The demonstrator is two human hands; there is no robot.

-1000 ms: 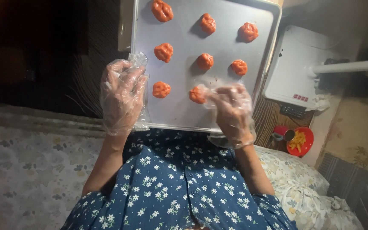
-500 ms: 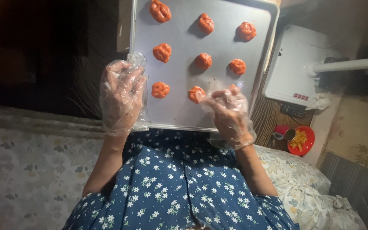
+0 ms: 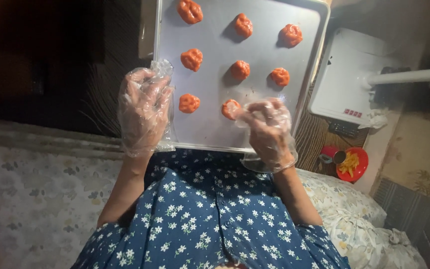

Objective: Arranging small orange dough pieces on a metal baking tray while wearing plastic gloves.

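Observation:
A grey metal baking tray (image 3: 215, 132) lies in front of me with several orange dough lumps in rows. My left hand (image 3: 143, 107), in a loose clear plastic glove, rests at the tray's left rim with its fingers apart and nothing in it. My right hand (image 3: 267, 132), also gloved, has its fingertips bunched together, and they touch the right side of the nearest orange lump (image 3: 230, 108) in the front row. Another front-row lump (image 3: 188, 103) sits just right of my left hand.
A white box-like appliance (image 3: 344, 79) stands right of the tray, with a white pipe (image 3: 409, 75) above it. A red bowl of yellow strips (image 3: 352, 164) sits lower right. Floral bedding (image 3: 16, 199) and a pillow (image 3: 354, 219) flank my blue flowered dress (image 3: 210, 219).
My right hand has drawn back slightly from over the near lump, uncovering more of it. My left hand has stayed at the tray's left rim.

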